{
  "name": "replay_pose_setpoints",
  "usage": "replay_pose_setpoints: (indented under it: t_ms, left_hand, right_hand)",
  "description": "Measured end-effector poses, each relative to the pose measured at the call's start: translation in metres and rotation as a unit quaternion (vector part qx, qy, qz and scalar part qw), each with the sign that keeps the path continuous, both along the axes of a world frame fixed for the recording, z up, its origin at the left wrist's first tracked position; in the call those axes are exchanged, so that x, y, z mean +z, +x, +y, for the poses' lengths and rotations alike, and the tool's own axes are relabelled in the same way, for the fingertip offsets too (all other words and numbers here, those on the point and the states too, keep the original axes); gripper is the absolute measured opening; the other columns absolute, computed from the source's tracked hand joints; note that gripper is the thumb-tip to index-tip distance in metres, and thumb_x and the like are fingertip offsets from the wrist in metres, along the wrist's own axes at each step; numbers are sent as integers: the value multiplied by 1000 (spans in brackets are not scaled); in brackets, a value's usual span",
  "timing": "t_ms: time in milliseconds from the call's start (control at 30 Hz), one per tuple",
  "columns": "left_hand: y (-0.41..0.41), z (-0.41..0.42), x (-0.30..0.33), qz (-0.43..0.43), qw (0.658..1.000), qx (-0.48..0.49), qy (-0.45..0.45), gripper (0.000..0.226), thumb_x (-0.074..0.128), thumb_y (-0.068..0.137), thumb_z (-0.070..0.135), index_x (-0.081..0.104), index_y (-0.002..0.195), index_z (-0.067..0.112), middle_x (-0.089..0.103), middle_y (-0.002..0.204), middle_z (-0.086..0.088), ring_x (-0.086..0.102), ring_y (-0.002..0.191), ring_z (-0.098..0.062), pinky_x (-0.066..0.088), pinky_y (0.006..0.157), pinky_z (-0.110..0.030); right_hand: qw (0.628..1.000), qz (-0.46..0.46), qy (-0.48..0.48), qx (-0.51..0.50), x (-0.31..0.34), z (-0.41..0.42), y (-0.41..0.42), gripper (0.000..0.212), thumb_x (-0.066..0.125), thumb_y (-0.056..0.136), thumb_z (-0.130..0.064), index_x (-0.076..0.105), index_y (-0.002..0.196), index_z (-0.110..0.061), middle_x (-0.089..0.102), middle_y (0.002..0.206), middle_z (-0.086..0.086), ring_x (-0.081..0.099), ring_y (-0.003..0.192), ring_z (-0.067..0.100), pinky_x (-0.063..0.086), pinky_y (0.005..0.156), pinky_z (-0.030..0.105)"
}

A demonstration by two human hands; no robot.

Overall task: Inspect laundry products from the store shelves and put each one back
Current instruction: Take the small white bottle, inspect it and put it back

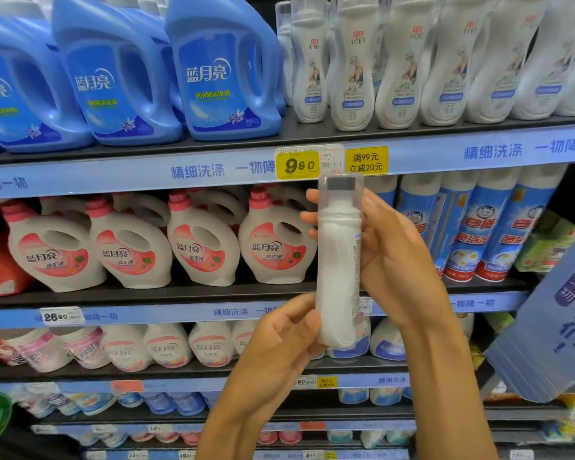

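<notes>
I hold a slim white bottle (338,260) with a clear cap and a dark applicator upright in front of the shelves, its narrow side toward me. My right hand (389,257) grips its upper half, fingers wrapped round behind the neck. My left hand (289,330) pinches the bottle's lower end from the left. Matching white bottles (352,71) stand in a row on the top shelf (445,151) above, right of the blue detergent jugs (226,71).
White jugs with pink caps (203,240) fill the middle shelf, blue-and-white spray cans (492,227) stand to their right. A yellow 9.90 price tag (297,165) hangs just above the held bottle. A blue cardboard sign (551,313) juts out at the right. Lower shelves hold more bottles.
</notes>
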State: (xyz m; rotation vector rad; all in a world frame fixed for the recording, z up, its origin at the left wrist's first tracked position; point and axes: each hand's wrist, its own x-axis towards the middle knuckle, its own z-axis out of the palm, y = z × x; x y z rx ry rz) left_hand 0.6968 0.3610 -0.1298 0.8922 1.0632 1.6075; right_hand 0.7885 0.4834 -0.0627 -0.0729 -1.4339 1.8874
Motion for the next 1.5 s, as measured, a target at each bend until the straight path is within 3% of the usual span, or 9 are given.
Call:
replay_pose_setpoints:
  t_ms: [167, 367, 567, 700, 833, 933, 1033, 1200, 1500]
  left_hand:
    - [0, -2, 3, -4, 998, 63, -9, 71, 91, 49, 46, 68, 110, 18, 70, 115, -4, 69, 99, -16, 53, 74, -19]
    - [-1, -5, 11, -42, 998, 41, 6, 86, 90, 54, 40, 53, 125, 11, 68, 120, -7, 65, 109, -17, 53, 80, -19]
    - [0, -5, 9, 7, 999, 44, 2, 41, 72, 77, 33, 68, 115, 19, 67, 121, -8, 63, 113, -22, 52, 85, -23]
    - [3, -5, 13, -5, 998, 62, 2, 42, 77, 71, 32, 70, 109, 18, 70, 114, -11, 68, 104, -24, 55, 77, -24]
    - [6, -11, 23, -26, 998, 48, 17, 74, 89, 54, 46, 65, 111, 6, 73, 101, -10, 71, 82, -16, 53, 63, -17]
    - [10, -15, 29, -32, 999, 37, 24, 85, 87, 52, 53, 56, 111, 0, 73, 89, -6, 69, 70, -11, 52, 57, -16]
    - [12, -17, 32, -22, 999, 39, 12, 84, 86, 50, 57, 56, 105, 0, 73, 90, -10, 70, 73, -18, 55, 58, -22]
    - [13, -20, 30, -65, 996, 56, -9, 77, 86, 56, 49, 58, 106, -2, 73, 98, -16, 71, 75, -22, 56, 62, -23]
    - [14, -22, 28, -113, 991, 65, -20, 69, 84, 60, 48, 57, 102, 1, 74, 94, -12, 72, 78, -21, 57, 63, -25]
  right_hand:
    - [992, -58, 94, -62, 0, 0, 3, 18, 66, 84, -35, 70, 101, -32, 71, 97, -6, 65, 91, 10, 53, 76, 26]
    - [998, 12, -59, -11, 1, 2, 1, 31, 60, 85, -22, 62, 114, -11, 70, 98, 5, 66, 87, 15, 55, 72, 26]
    - [982, 63, -176, 20, 7, 2, -4, 36, 49, 84, -24, 60, 110, -3, 73, 99, 12, 71, 89, 20, 58, 75, 30]
    - [988, 32, -152, 19, 10, 5, -5, 35, 43, 92, -26, 58, 114, -3, 73, 99, 11, 70, 85, 19, 58, 74, 29]
    - [995, -59, -72, 21, 10, 7, 0, 56, 51, 83, -36, 55, 120, 5, 72, 88, 10, 70, 75, 16, 58, 66, 27]
    - [989, -121, -70, 55, 3, 8, 2, 54, 53, 82, -39, 59, 112, 6, 72, 83, 9, 69, 68, 15, 55, 60, 24]
    - [981, -144, -109, 68, -4, 8, 0, 43, 58, 78, -40, 66, 96, -2, 72, 86, 12, 69, 68, 16, 56, 61, 26]
    - [976, -164, -139, 47, -12, 11, -5, 44, 62, 76, -41, 66, 98, -2, 72, 88, 16, 71, 72, 20, 57, 62, 28]
    - [963, -238, -125, 32, -24, 9, -14, 40, 62, 79, -46, 68, 82, -7, 71, 68, 6, 69, 62, 15, 53, 54, 22]
